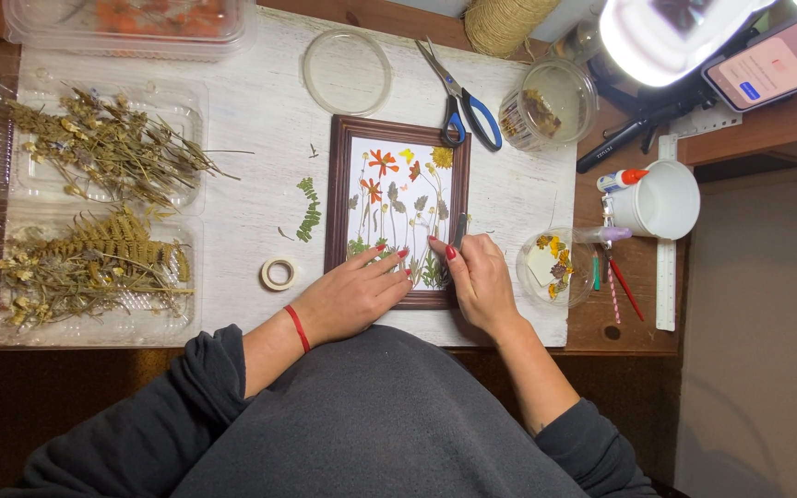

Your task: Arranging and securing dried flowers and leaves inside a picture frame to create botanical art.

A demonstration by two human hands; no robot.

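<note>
Across the white board (pixel 260 120), left of the wooden frame (pixel 339 198), sit two clear trays of dried stems (pixel 94 152); scissors (pixel 458 97) lie at the frame's top right corner. Both hands work the frame's lower end: the left hand (pixel 352 295) lies flat and released on the pressed flowers (pixel 398 207), while the right hand (pixel 472 277) pinches a slim tool, probably tweezers (pixel 460 228). A slip could tear brittle petals. Right of the frame, a small dish (pixel 555 267) crowds the wrist; the tape roll (pixel 279 274) leaves room left.
</note>
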